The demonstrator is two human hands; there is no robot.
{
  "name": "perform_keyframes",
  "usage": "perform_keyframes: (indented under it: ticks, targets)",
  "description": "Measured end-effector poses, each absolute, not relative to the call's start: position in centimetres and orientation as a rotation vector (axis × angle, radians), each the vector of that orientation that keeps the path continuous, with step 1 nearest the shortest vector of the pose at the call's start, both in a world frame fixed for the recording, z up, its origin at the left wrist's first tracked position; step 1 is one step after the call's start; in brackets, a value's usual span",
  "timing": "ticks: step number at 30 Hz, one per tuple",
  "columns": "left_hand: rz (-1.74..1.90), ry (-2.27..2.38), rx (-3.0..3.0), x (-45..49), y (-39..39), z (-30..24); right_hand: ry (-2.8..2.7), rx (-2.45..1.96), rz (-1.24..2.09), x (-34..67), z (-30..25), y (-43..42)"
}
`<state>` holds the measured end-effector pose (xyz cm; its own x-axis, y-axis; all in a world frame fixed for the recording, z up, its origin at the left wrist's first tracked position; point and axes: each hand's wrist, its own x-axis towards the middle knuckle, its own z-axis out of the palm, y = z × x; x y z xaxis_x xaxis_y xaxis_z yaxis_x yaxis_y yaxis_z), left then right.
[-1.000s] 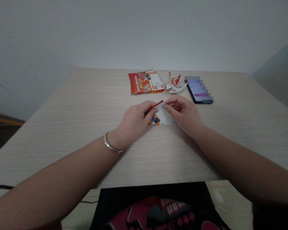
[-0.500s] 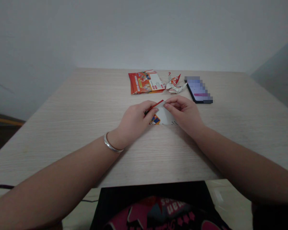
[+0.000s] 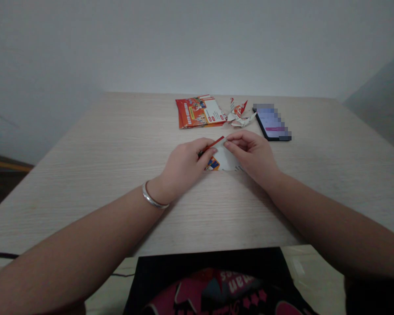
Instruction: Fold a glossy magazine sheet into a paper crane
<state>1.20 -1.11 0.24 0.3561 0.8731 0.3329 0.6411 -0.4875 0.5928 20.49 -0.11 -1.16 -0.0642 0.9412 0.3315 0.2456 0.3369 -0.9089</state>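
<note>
Between my two hands is a printed sheet of paper (image 3: 226, 161), white with a blue-and-orange picture and a red strip along a slanted upper edge. My left hand (image 3: 189, 162) pinches its left side, thumb on top. On the other side, my right hand (image 3: 252, 154) is closed on the upper right corner between thumb and fingers. The fingertips of both hands nearly meet at the top of the red edge. Part of the paper is hidden under the fingers.
Beyond my hands lies a stack of orange-and-white printed leaflets (image 3: 197, 114). Right of it sits a folded paper shape (image 3: 239, 117), red and white with pointed ends. A phone (image 3: 272, 124) with its screen lit rests farther right on the pale wooden table (image 3: 101, 144). A wall (image 3: 197, 48) stands behind.
</note>
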Motion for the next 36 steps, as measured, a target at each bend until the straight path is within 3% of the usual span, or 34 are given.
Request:
perform_keyframes:
  ticks: [24, 36]
  targets:
    - [0.877, 1.273, 2.206, 1.1, -1.0, 0.1, -1.513, -1.152, 0.888, 20.6, -1.1, 0.1]
    - [1.099, 1.298, 1.746, 1.1, -0.3, -0.4, -1.326, -1.246, 0.886, 22.5, -1.7, 1.4]
